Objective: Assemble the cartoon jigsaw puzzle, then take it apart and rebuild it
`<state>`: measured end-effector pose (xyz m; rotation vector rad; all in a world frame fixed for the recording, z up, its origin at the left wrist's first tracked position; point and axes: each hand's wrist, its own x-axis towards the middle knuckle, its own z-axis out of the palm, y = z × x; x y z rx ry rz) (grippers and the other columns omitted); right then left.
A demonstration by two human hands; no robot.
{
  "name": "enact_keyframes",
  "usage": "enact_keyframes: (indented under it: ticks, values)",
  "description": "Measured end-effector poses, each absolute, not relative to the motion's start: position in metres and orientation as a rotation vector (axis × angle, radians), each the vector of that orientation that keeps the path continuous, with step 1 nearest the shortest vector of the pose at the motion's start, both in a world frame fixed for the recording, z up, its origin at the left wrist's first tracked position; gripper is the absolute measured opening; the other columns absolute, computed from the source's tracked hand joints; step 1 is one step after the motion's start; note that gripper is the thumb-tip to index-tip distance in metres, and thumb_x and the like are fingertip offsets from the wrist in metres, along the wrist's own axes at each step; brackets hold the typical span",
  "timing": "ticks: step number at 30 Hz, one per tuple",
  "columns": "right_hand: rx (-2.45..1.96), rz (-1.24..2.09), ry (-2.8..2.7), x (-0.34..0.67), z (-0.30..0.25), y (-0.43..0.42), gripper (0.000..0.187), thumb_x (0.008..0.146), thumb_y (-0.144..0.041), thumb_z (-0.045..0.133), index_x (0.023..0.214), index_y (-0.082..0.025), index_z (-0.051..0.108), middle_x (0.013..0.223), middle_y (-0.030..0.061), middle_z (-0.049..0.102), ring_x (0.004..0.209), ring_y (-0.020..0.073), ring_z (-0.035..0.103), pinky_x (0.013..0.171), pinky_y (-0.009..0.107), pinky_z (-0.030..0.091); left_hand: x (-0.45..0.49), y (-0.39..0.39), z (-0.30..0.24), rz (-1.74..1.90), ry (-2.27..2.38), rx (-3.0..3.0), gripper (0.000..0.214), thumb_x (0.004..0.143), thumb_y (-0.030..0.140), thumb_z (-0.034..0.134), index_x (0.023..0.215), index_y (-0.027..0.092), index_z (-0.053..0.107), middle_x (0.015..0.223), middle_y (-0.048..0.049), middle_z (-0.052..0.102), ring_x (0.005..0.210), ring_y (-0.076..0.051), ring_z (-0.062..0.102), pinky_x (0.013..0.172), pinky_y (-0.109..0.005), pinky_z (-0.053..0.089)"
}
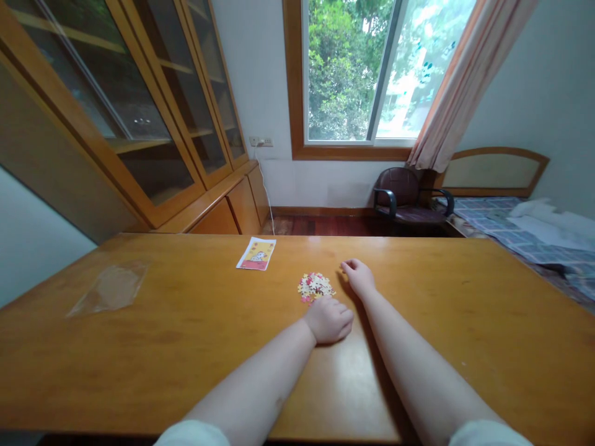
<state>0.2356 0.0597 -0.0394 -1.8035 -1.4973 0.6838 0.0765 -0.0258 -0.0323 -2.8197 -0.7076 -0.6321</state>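
Observation:
A small heap of jigsaw puzzle pieces [315, 285], white, pink and yellow, lies on the wooden table [195, 347]. My left hand [329, 319] is at the near edge of the heap, its fingers curled inward with the back of the hand up. Whatever its fingertips hold, if anything, is hidden. To the right of the heap, my right hand [359, 277] is closed, thumb and fingers drawn together at the tips. Anything in that pinch is too small to name. Beyond the heap to the left lies a picture card [257, 254] with a spotted animal on yellow and pink.
A clear plastic bag [111, 287] lies flat on the table's left side. Past the far edge stand a glass-door cabinet [199, 133] on the left, a dark armchair [404, 192] below the window, and a bed [530, 226] on the right.

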Motion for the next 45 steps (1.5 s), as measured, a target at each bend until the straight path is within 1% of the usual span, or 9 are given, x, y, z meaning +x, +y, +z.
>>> enact_keyframes:
  ticks: [3, 9, 13, 16, 19, 25, 34, 41, 45]
  values:
    - [-1.847, 0.654, -1.440, 0.222, -0.037, 0.083, 0.036, 0.085, -0.047, 0.042, 0.091, -0.019, 0.066, 0.087, 0.0050, 0.070, 0.079, 0.0182, 0.062, 0.068, 0.027, 0.043, 0.051, -0.011, -0.031, -0.861, -0.877, -2.783, 0.018, 0.080, 0.024, 0.048, 0.067, 0.019, 0.060, 0.060, -0.0020, 0.062, 0.059, -0.014, 0.056, 0.059, -0.027, 0.038]
    - [-1.650, 0.773, -1.697, 0.206, -0.042, 0.088, 0.023, 0.077, -0.035, 0.057, 0.092, -0.022, 0.069, 0.080, 0.0011, 0.068, 0.071, 0.0149, 0.059, 0.065, 0.025, 0.042, -0.029, 0.039, -0.031, -1.629, -2.026, -2.216, 0.025, 0.085, 0.030, 0.040, 0.073, 0.018, 0.058, 0.067, -0.0009, 0.062, 0.064, -0.013, 0.056, 0.061, -0.024, 0.042]
    - [-1.469, 0.937, -1.833, 0.199, -0.044, 0.082, 0.029, 0.077, -0.020, 0.049, 0.097, -0.021, 0.070, 0.080, 0.0014, 0.069, 0.069, 0.0133, 0.059, 0.065, 0.024, 0.043, -0.043, 0.072, -0.034, -1.837, -2.159, -2.370, 0.022, 0.078, 0.033, 0.047, 0.070, 0.017, 0.059, 0.071, -0.0011, 0.063, 0.073, -0.016, 0.058, 0.065, -0.024, 0.046]
    - [-1.464, 0.910, -1.905, 0.195, -0.041, 0.079, 0.029, 0.076, -0.019, 0.048, 0.093, -0.021, 0.071, 0.082, 0.0013, 0.070, 0.074, 0.0144, 0.061, 0.069, 0.024, 0.044, -0.036, 0.079, -0.032, -1.684, -2.097, -2.666, 0.022, 0.075, 0.027, 0.046, 0.071, 0.017, 0.065, 0.075, -0.0024, 0.067, 0.078, -0.017, 0.060, 0.073, -0.027, 0.047]
    - [-1.497, 0.846, -1.912, 0.191, -0.037, 0.077, 0.027, 0.079, -0.023, 0.047, 0.091, -0.021, 0.071, 0.082, 0.0017, 0.071, 0.077, 0.0151, 0.061, 0.070, 0.024, 0.043, -0.028, 0.074, -0.025, -1.048, -1.961, -3.109, 0.026, 0.071, 0.021, 0.050, 0.079, 0.020, 0.074, 0.082, -0.0021, 0.071, 0.083, -0.018, 0.062, 0.079, -0.027, 0.047]
    - [-1.547, 0.763, -1.965, 0.189, -0.032, 0.075, 0.025, 0.084, -0.033, 0.049, 0.083, -0.020, 0.071, 0.083, 0.0032, 0.071, 0.078, 0.0162, 0.060, 0.068, 0.025, 0.040, -0.016, 0.064, -0.011, -0.596, -1.919, -3.055, 0.034, 0.073, 0.018, 0.047, 0.088, 0.024, 0.077, 0.086, -0.0017, 0.072, 0.083, -0.017, 0.063, 0.077, -0.026, 0.047]
    - [-1.564, 0.778, -1.926, 0.189, -0.032, 0.075, 0.024, 0.083, -0.030, 0.048, 0.088, -0.020, 0.070, 0.084, 0.0034, 0.070, 0.078, 0.0161, 0.061, 0.069, 0.025, 0.042, -0.009, 0.068, -0.015, -0.775, -2.157, -2.796, 0.036, 0.078, 0.019, 0.047, 0.104, 0.023, 0.071, 0.108, -0.0020, 0.071, 0.102, -0.019, 0.062, 0.091, -0.028, 0.045]
    - [-1.609, 0.796, -1.911, 0.189, -0.034, 0.077, 0.027, 0.077, -0.018, 0.047, 0.090, -0.020, 0.071, 0.080, 0.0025, 0.069, 0.073, 0.0149, 0.060, 0.072, 0.025, 0.043, -0.006, 0.069, -0.016, -0.729, -2.215, -2.753, 0.029, 0.078, 0.020, 0.048, 0.089, 0.023, 0.074, 0.099, -0.0020, 0.073, 0.096, -0.019, 0.064, 0.088, -0.028, 0.047]
    - [-1.568, 0.728, -1.984, 0.188, -0.032, 0.077, 0.019, 0.077, -0.024, 0.054, 0.085, -0.021, 0.072, 0.082, 0.0027, 0.069, 0.076, 0.0159, 0.059, 0.072, 0.026, 0.042, -0.004, 0.068, -0.015, -0.680, -2.198, -2.779, 0.033, 0.079, 0.020, 0.048, 0.097, 0.025, 0.074, 0.106, -0.0020, 0.072, 0.102, -0.021, 0.063, 0.090, -0.031, 0.046]
